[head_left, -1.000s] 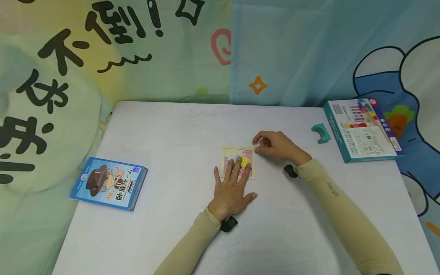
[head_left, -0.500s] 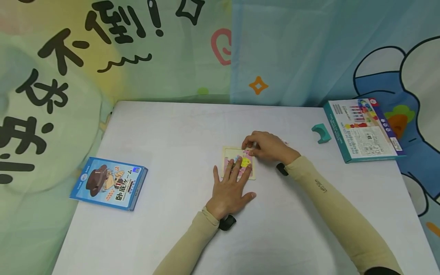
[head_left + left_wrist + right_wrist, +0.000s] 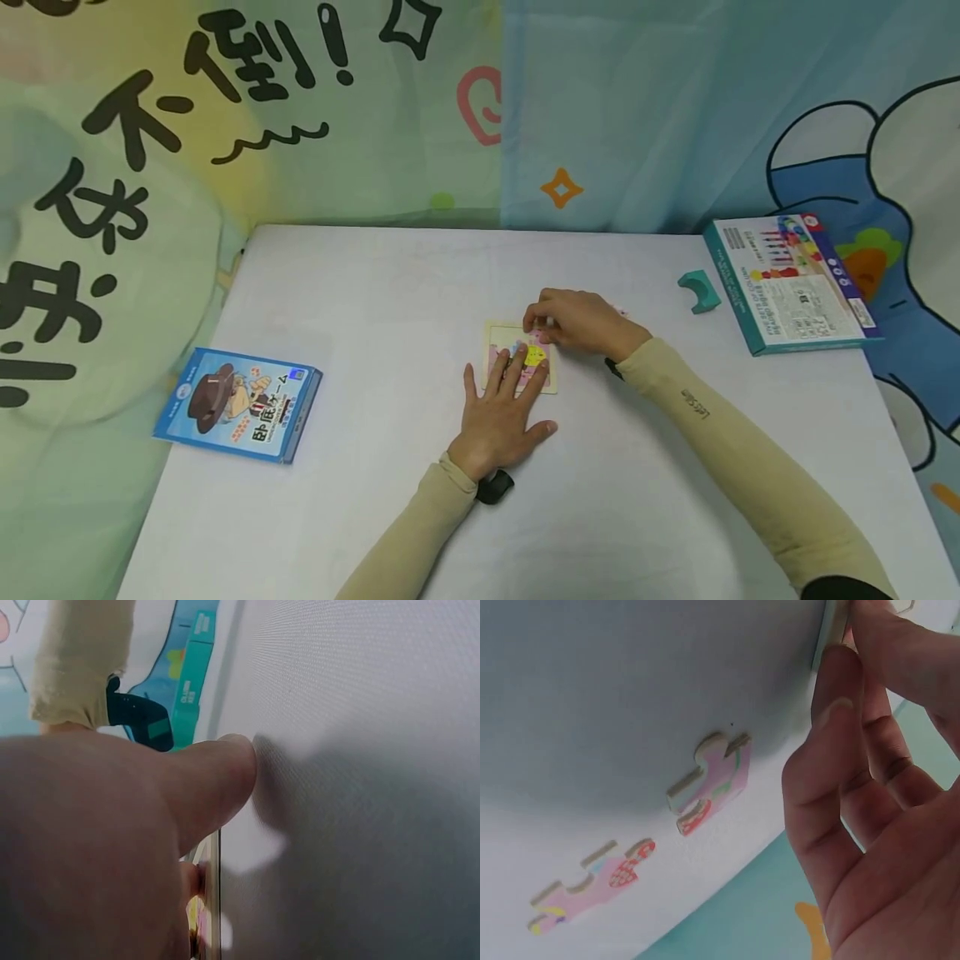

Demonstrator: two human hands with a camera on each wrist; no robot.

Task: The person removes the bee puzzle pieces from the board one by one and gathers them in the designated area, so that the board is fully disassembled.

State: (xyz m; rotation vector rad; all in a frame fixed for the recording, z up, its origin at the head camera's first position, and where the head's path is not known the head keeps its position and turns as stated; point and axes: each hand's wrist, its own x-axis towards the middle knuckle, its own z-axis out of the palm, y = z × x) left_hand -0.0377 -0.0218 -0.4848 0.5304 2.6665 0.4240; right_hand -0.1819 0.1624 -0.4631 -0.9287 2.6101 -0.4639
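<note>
A small jigsaw puzzle in a pale yellow frame [image 3: 552,379] lies mid-table, with pink and yellow pictures on it. Across its lower part rests my left hand [image 3: 497,429], fingers straight and spread, thumb out to the side on the cloth. My right hand [image 3: 579,321] is at the puzzle's upper right corner, thumb and fingers curled into a pinch on a puzzle piece that they mostly hide. In the right wrist view, the fingertips [image 3: 840,701] are right at the frame's edge. Two loose pink puzzle pieces [image 3: 716,776] lie on the table beyond this hand.
A blue game box [image 3: 236,404] with a hat picture lies at the left. To the right are a teal arch-shaped block [image 3: 699,292] and a white and teal box [image 3: 795,283]. A printed curtain [image 3: 600,100] hangs behind the white table [image 3: 360,292].
My right hand has moved left, from beside the puzzle's corner to over it, and has barely shifted in the last half second. The left hand has stayed on the puzzle.
</note>
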